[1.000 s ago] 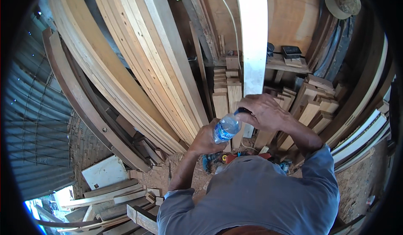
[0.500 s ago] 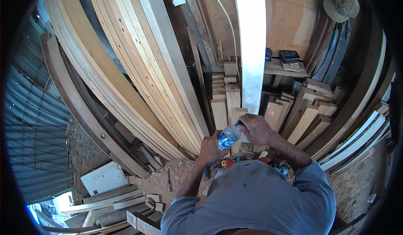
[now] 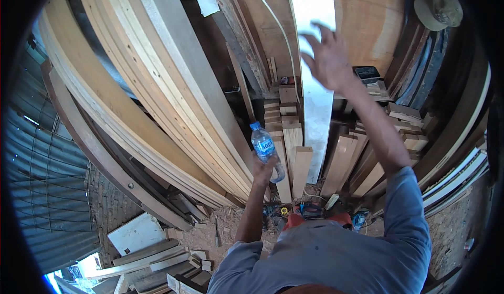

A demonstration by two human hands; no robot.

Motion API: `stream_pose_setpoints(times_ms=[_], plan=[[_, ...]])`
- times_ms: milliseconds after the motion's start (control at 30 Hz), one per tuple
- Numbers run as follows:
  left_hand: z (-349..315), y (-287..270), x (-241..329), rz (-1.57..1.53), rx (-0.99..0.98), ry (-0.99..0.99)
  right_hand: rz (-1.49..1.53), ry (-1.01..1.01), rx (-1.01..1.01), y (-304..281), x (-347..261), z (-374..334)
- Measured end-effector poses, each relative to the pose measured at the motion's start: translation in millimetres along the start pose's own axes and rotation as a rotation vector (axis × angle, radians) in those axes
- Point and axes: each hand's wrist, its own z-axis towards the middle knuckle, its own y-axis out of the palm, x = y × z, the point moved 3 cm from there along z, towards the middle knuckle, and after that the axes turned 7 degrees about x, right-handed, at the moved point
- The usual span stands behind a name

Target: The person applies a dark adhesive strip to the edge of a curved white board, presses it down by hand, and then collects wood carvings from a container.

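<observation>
My left hand is wrapped round the lower part of a clear plastic water bottle with a blue label and a blue cap. The bottle tilts a little, cap up, in front of the stacked wood blocks. Slightly smeared by motion, my right hand is raised with its fingers spread and nothing in them. It appears in front of a long white board that stands upright; whether it touches the board I cannot tell.
Long planks lean at the left. Short wood blocks stand upright ahead. A shelf at the right carries a black box, and a cap hangs above. A chisel-like tool and offcuts lie on the floor.
My right hand has let go of the bottle's cap end and moved up and away. The left hand has tipped the bottle more upright, and the cap is on it.
</observation>
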Motion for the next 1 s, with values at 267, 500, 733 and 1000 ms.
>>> stream_pose_setpoints(times_ms=[267,500,733,1000], plan=[[156.2,-1.6,-61.1,0.220,0.476,0.117,-0.412,-0.087,0.046,145.6,106.3,55.6],[315.8,-35.1,-102.8,0.168,0.922,0.058,-0.326,-0.122,0.131,141.5,107.3,53.3],[436.7,-135.9,-134.4,0.003,1.263,-0.423,-0.273,-0.174,0.212,163.7,110.0,57.8],[522.7,-178.6,-161.8,-0.307,1.219,-0.291,-0.564,-0.377,0.219,176.7,139.7,50.1]])
